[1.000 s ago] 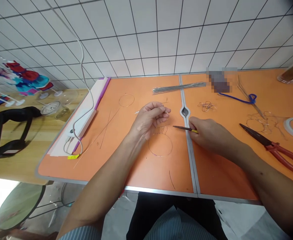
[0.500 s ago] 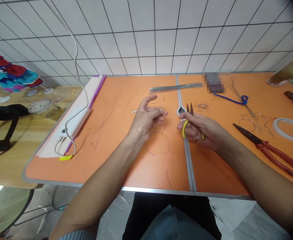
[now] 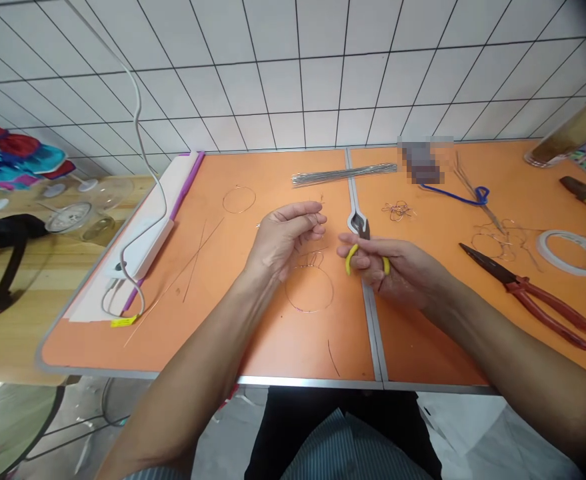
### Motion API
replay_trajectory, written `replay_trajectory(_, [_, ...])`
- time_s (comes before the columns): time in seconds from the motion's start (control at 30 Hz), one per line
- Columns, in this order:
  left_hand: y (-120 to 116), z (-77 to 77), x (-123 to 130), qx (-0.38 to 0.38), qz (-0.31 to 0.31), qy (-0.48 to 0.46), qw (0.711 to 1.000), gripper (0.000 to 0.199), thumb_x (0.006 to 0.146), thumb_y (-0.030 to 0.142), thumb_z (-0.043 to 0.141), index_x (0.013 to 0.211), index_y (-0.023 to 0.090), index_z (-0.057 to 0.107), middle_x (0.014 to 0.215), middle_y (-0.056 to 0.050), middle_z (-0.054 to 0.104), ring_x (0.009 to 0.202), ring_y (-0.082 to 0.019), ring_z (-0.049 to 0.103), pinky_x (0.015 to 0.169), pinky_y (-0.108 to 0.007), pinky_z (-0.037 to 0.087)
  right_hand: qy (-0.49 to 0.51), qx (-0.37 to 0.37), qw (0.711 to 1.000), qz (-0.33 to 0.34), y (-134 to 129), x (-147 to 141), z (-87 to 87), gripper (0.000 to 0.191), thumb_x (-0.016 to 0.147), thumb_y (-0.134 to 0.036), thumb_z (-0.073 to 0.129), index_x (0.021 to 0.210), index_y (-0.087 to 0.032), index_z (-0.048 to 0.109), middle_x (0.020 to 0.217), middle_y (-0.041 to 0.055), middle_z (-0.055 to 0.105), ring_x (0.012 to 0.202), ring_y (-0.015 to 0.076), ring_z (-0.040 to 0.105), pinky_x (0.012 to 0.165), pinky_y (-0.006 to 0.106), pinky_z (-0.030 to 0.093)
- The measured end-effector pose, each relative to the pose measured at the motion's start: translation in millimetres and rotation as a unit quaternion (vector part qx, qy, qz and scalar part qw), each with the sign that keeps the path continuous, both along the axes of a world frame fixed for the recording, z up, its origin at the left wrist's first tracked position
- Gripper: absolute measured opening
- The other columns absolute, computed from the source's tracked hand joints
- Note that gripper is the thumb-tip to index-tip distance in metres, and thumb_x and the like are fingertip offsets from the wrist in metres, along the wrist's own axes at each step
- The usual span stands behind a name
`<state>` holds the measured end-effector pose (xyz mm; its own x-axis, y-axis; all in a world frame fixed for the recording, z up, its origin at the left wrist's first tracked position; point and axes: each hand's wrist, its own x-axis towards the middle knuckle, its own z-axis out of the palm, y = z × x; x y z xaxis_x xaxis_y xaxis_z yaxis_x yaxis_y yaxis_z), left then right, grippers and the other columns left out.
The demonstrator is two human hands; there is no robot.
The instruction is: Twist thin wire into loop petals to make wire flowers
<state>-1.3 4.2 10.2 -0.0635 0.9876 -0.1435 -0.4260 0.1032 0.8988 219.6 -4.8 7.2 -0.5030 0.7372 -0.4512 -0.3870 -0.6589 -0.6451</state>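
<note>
My right hand is closed round the yellow-handled pliers, the yellow grips showing at either side of my fingers and the dark head pointing toward the far edge of the orange tabletop. I hold them over the metal seam that runs from the far edge to the near edge. My left hand is just to the left of the seam, thumb and fingertips drawn into a narrow pinch; I cannot tell whether a fine bit of wire sits between them. Just below that hand, on the near side, lies the wire ring, about midway between the far and near edges. A second ring lies toward the far left corner, a bundle of straight wires rests by the far edge across the seam, and a short dark wire lies close to the near edge. I judge the step in hand to be working fine wire between fingers and tool, with the pliers apart from my left fingertips. The next move, I think, calls for a settled tool grip and a steady left pinch.
</note>
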Motion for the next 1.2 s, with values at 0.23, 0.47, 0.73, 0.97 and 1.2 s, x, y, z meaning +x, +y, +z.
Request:
replay_trajectory(0.23, [4.9,-7.6,-1.5,0.024,0.047,0.088,0.995,0.023,0.069,0.018,0.091,0.090,0.016,0.081,0.079,-0.003,0.077,0.067,-0.011,0.070,0.072,-0.027,0.059,-0.026,0.023,0.999,0.042,0.0,0.4,-0.6,0.023,0.106,-0.030,0.067,0.128,-0.024,0.072,0.095,0.0045,0.076,0.057,0.0101,0.049,0.042,0.018,0.038])
replay_trajectory(0.47, [2.6,-1.0,-2.0,0.033,0.049,0.169,0.984,0.011,0.077,0.026,0.086,0.085,0.019,0.082,0.070,-0.001,0.073,0.055,-0.010,0.052,0.052,-0.027,0.038,-0.056,0.036,0.998,0.022,2.0,1.3,5.9,0.031,0.104,-0.031,0.070,0.134,-0.024,0.067,0.096,0.0069,0.078,0.065,0.0128,0.058,0.051,0.021,0.046])
replay_trajectory(0.73, [-1.1,-3.3,-2.4,0.086,0.035,0.223,0.970,0.009,0.083,0.029,0.088,0.084,0.021,0.083,0.099,-0.005,0.083,0.092,-0.017,0.069,0.085,-0.030,0.052,-0.198,0.220,0.952,0.083,-12.1,-2.0,0.2,0.043,0.107,-0.058,0.066,0.132,-0.023,0.069,0.093,0.0050,0.075,0.066,0.0162,0.055,0.056,0.030,0.041])
replay_trajectory(0.97, [-7.9,-3.4,0.6,0.112,-0.029,0.209,0.971,0.014,0.094,0.034,0.081,0.099,0.021,0.082,0.077,-0.002,0.074,0.072,-0.014,0.061,0.067,-0.028,0.044,-0.459,0.471,0.752,0.048,-7.0,4.7,-1.3,0.050,0.114,-0.065,0.044,0.111,-0.025,0.072,0.092,0.0040,0.072,0.085,0.0237,0.063,0.074,0.036,0.043])
replay_trajectory(1.2, [-11.5,-2.5,2.9,0.138,-0.064,0.179,0.972,0.017,0.100,0.037,0.076,0.104,0.023,0.083,0.072,0.001,0.063,0.070,-0.013,0.057,0.067,-0.027,0.045,-0.544,0.538,0.643,0.033,-3.8,2.6,-1.5,0.046,0.115,-0.058,0.042,0.086,-0.024,0.053,0.086,0.0019,0.061,0.079,0.0204,0.055,0.069,0.035,0.036])
